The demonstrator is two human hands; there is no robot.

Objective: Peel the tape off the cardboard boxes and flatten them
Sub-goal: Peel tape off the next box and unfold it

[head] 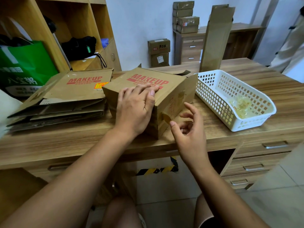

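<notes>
Left hand lies flat over the near top edge of the MAKEUP box, fingers straight, pressing it down onto the desk. It's bracing the box, not gripping it.

Right hand hovers just off the box's 4 o'clock corner, fingers loosely curled, and I see nothing in them. The thumb is just beside a lifted tape tab on the side face but isn't pinching it.

Progress: I'd call it mid-batch. The box is dead centre on the desk and not yet flattened. I judge the tape peel on it has barely begun.
- Done: flattened stack at 9 o'clock of the box, several sheets deep.
- White basket at 3 o'clock holds a wad of clear tape.
- Tall flattened carton stands on end at 1 o'clock.
- Possibly still to do: closed cartons on the floor at 12 o'clock and a stack on the far cabinet.

Can't resolve:
- The box's far side and underside are hidden.
- A flap sticks up at its right end, and I can't tell if that end is already open.
- Glossy patch on the side face may be more tape, but it's too blurred to tell.
- Exact stack count is unreadable.
</notes>
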